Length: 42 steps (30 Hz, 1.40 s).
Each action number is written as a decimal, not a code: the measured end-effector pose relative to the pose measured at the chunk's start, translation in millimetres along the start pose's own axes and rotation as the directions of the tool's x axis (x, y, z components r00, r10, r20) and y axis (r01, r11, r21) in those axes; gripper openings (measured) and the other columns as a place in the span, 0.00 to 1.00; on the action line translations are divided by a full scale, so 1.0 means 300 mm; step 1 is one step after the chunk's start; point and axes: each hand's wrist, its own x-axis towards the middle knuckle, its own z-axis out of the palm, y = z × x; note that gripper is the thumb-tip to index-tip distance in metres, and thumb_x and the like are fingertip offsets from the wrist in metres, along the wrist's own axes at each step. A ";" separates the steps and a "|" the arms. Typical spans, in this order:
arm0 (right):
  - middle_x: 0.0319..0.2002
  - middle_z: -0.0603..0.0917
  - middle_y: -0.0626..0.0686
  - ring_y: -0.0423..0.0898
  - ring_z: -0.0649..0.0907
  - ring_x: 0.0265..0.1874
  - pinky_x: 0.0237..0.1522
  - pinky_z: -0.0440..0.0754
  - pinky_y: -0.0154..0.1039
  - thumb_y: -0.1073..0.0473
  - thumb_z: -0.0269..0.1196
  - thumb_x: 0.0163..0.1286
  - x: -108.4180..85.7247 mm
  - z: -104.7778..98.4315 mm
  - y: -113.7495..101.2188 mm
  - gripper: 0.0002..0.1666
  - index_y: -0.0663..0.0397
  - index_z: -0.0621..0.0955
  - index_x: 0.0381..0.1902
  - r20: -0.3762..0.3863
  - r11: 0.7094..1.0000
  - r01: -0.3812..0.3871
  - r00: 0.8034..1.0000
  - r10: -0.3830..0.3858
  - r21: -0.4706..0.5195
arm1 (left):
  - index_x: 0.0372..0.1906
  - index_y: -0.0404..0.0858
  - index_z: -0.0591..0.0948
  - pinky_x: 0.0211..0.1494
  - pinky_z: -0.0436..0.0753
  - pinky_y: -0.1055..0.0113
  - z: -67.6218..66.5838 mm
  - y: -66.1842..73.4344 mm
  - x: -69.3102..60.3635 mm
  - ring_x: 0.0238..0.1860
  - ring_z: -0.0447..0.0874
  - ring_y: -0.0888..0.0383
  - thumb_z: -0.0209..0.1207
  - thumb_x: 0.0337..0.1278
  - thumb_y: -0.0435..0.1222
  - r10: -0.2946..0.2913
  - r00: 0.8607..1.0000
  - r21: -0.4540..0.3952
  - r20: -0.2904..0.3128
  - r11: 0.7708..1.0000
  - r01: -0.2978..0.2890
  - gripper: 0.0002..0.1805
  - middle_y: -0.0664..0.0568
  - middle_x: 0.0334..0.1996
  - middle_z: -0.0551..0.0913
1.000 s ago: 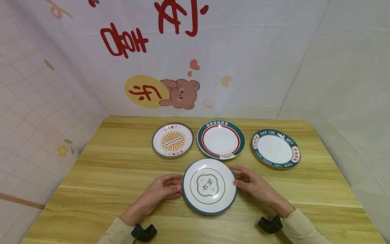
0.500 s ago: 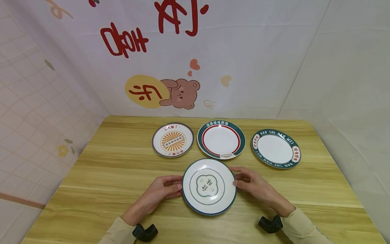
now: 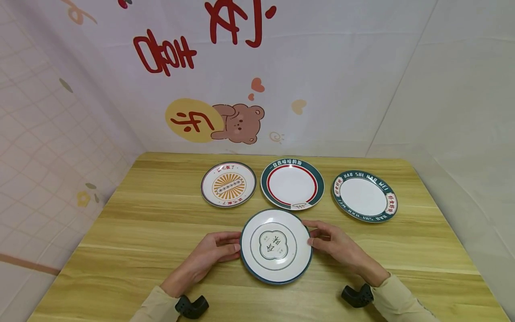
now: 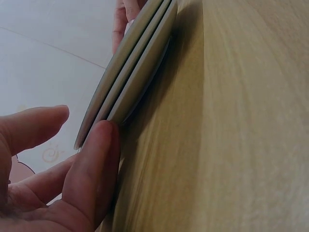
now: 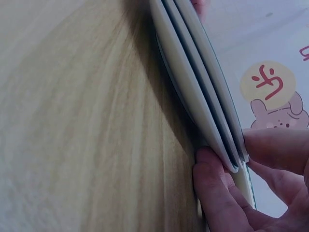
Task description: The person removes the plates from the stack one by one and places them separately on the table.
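At lower centre, the right hand (image 3: 337,247) pinches three stacked plates (image 3: 276,247). The left hand (image 3: 211,254) touches their edges, fingers relaxed, thumb apart.

Wood-grained table (image 3: 132,232) under three patterned plates (image 3: 292,184) and a nearer plate stack (image 3: 275,247), apparently three deep.

Six plates (image 3: 291,184) total: one stack (image 3: 275,246) of three, plus three loose. Two hands (image 3: 215,249) (image 3: 337,246), two black wrist gadgets (image 3: 192,307) (image 3: 357,296), one table (image 3: 149,214).
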 end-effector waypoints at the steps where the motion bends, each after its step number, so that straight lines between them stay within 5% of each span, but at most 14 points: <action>1: 0.58 0.81 0.55 0.55 0.78 0.55 0.53 0.80 0.34 0.55 0.65 0.76 0.000 0.000 0.001 0.29 0.49 0.76 0.72 0.001 1.000 -0.001 1.000 0.001 -0.002 | 0.70 0.18 0.69 0.59 0.85 0.60 0.000 0.000 0.000 0.55 0.84 0.53 0.62 0.69 0.28 0.000 1.000 0.000 0.000 1.000 0.000 0.30 0.34 0.59 0.80; 8: 0.62 0.80 0.56 0.55 0.78 0.57 0.55 0.79 0.33 0.53 0.65 0.76 0.000 0.001 0.002 0.29 0.49 0.76 0.72 -0.001 1.000 -0.014 1.000 0.014 0.013 | 0.69 0.18 0.69 0.59 0.85 0.60 0.002 0.000 0.000 0.55 0.84 0.53 0.62 0.68 0.27 0.000 1.000 0.000 -0.004 1.000 0.000 0.30 0.35 0.58 0.81; 14: 0.72 0.74 0.57 0.59 0.73 0.69 0.61 0.73 0.26 0.52 0.64 0.77 0.000 0.001 0.004 0.26 0.50 0.79 0.70 0.010 0.999 -0.005 1.000 0.005 0.047 | 0.71 0.19 0.67 0.59 0.85 0.61 0.002 0.000 -0.003 0.55 0.83 0.53 0.63 0.68 0.28 -0.010 1.000 0.023 -0.021 1.000 0.011 0.31 0.33 0.60 0.79; 25: 0.70 0.76 0.58 0.61 0.70 0.71 0.61 0.72 0.25 0.55 0.62 0.78 0.001 -0.004 0.007 0.24 0.51 0.79 0.69 0.045 0.998 0.028 0.999 -0.030 0.050 | 0.70 0.19 0.68 0.58 0.86 0.60 0.005 0.006 -0.003 0.54 0.82 0.53 0.64 0.68 0.29 -0.011 0.999 0.072 -0.038 0.997 0.013 0.32 0.33 0.60 0.79; 32: 0.69 0.77 0.58 0.59 0.74 0.67 0.61 0.74 0.29 0.58 0.62 0.78 -0.001 -0.004 0.004 0.25 0.50 0.78 0.71 0.022 0.999 0.041 0.999 -0.042 0.017 | 0.69 0.20 0.71 0.56 0.87 0.60 0.011 0.016 -0.002 0.51 0.84 0.53 0.65 0.65 0.28 -0.020 0.997 0.097 -0.069 0.995 0.026 0.30 0.33 0.58 0.79; 42: 0.54 0.84 0.58 0.54 0.82 0.55 0.54 0.79 0.32 0.60 0.64 0.76 0.003 -0.004 -0.005 0.36 0.56 0.68 0.78 0.019 0.997 0.076 0.997 -0.076 -0.007 | 0.68 0.19 0.71 0.52 0.88 0.59 0.010 0.021 -0.018 0.50 0.85 0.52 0.65 0.64 0.26 0.011 0.996 0.109 -0.091 0.994 -0.001 0.29 0.33 0.58 0.80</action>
